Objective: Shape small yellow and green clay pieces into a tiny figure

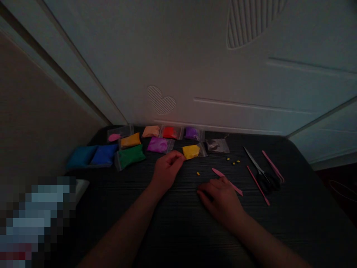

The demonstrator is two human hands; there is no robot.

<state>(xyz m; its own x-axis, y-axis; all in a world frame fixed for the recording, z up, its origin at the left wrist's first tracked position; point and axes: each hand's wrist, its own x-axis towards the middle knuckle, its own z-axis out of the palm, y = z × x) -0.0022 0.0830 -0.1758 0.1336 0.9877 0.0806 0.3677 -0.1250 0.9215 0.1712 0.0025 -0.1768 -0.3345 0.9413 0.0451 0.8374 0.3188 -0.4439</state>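
My left hand (pixel 166 172) rests on the dark table (pixel 178 223), its fingers pinched at the edge of a small clear bag of yellow clay (pixel 192 151). My right hand (pixel 220 199) lies low on the table with fingers curled, and a pink modelling tool (pixel 227 181) runs under or through them. One tiny yellow clay bit (pixel 198 173) sits between the two hands. A few more yellow bits (pixel 233 161) lie farther right.
Several clay bags line the table's back: teal (pixel 80 156), blue (pixel 104 154), green (pixel 130 156), orange (pixel 130 140), magenta (pixel 158 144), red (pixel 170 132), purple (pixel 192 133), brown (pixel 217 145). Black scissors (pixel 262 173) and two pink sticks (pixel 272 166) lie right. A white panelled wall stands behind.
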